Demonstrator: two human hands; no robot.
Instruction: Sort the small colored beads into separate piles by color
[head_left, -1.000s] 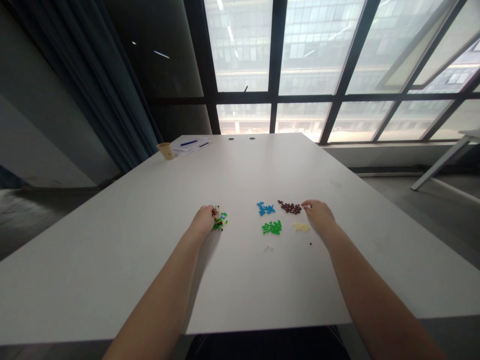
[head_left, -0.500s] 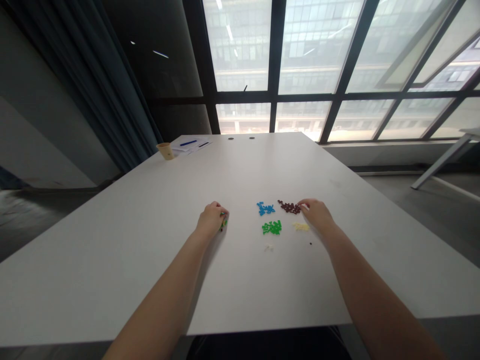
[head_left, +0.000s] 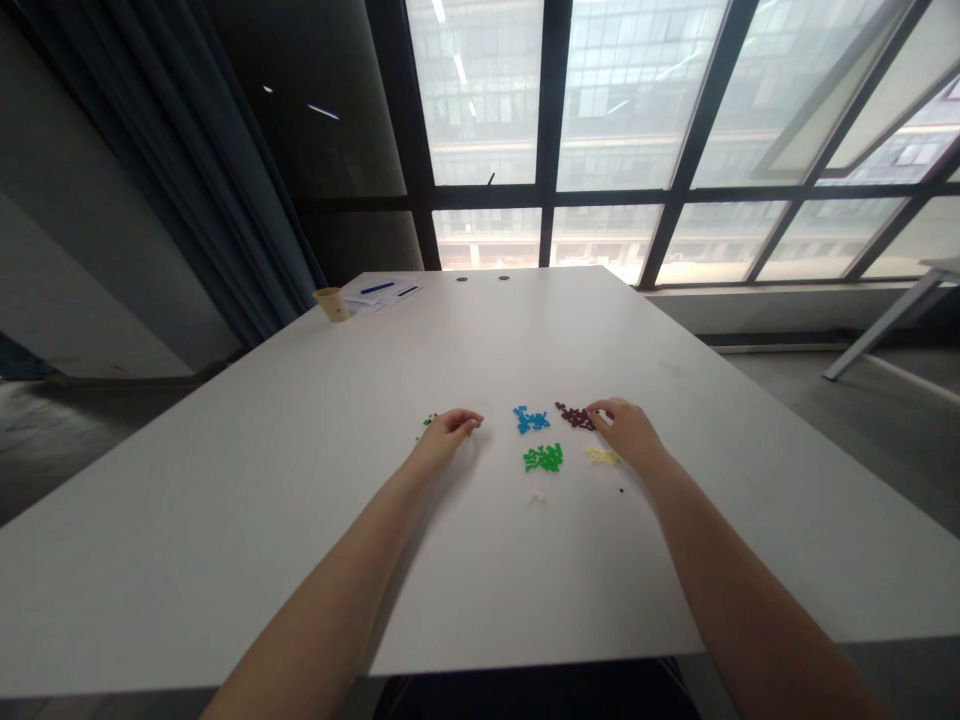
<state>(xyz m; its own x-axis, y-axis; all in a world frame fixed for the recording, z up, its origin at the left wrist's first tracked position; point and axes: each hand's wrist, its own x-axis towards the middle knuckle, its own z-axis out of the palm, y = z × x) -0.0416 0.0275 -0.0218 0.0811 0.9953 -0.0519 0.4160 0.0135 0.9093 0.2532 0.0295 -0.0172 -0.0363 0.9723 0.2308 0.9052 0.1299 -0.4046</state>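
My left hand [head_left: 450,430] is raised a little over the white table with thumb and fingers pinched; whatever sits between the tips is too small to make out. Partly hidden behind it lies a small mixed group of green and dark pieces [head_left: 427,420]. My right hand [head_left: 621,420] has its fingertips together at the edge of a pile of dark brown pieces [head_left: 576,416]. To the left of that pile are blue pieces [head_left: 531,419]. Nearer me lie green pieces [head_left: 544,458], pale yellow pieces [head_left: 602,456] and a few white pieces [head_left: 537,498].
One tiny dark piece [head_left: 621,491] lies alone below the yellow pile. A tan cup [head_left: 331,304] stands at the far left edge beside papers with a blue pen [head_left: 377,288]. Two dark discs lie at the table's [head_left: 510,340] far end, before the windows.
My left hand has moved right and slightly up from the mixed pieces, which now show behind it. My right hand has shifted slightly left along the brown pile.
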